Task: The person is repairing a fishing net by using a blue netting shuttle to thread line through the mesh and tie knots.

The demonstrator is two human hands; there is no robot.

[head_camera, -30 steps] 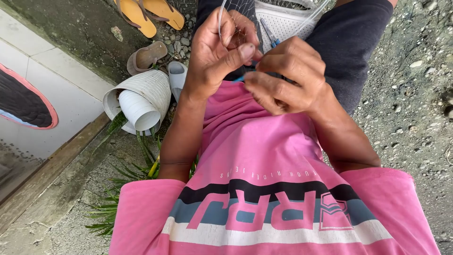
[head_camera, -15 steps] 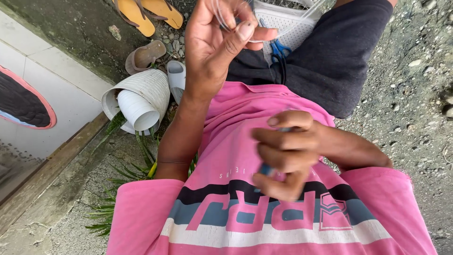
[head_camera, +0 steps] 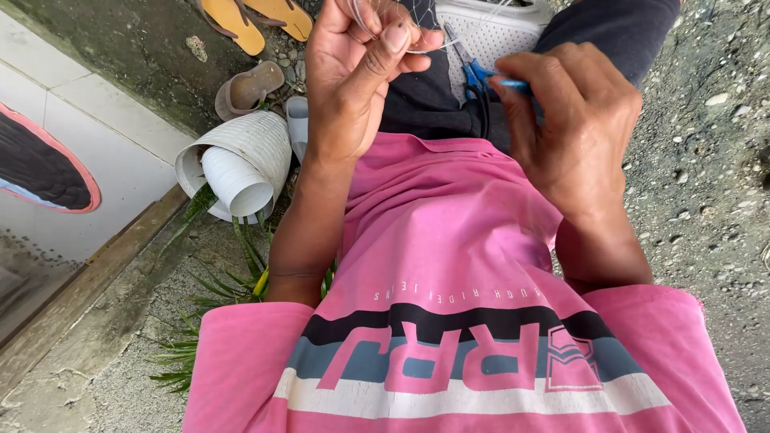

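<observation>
The right hand (head_camera: 573,128), low at the pink shirt (head_camera: 449,265) a moment earlier, had risen, fingers clamped on blue-handled pliers (head_camera: 479,74), beside the left hand (head_camera: 353,76) pinching thin clear line (head_camera: 437,44).

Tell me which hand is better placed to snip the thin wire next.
Probably the right hand: it already grips the blue-handled cutters, tips pointing at the thin wire. The left hand is busy pinching that wire between thumb and fingers.
</observation>
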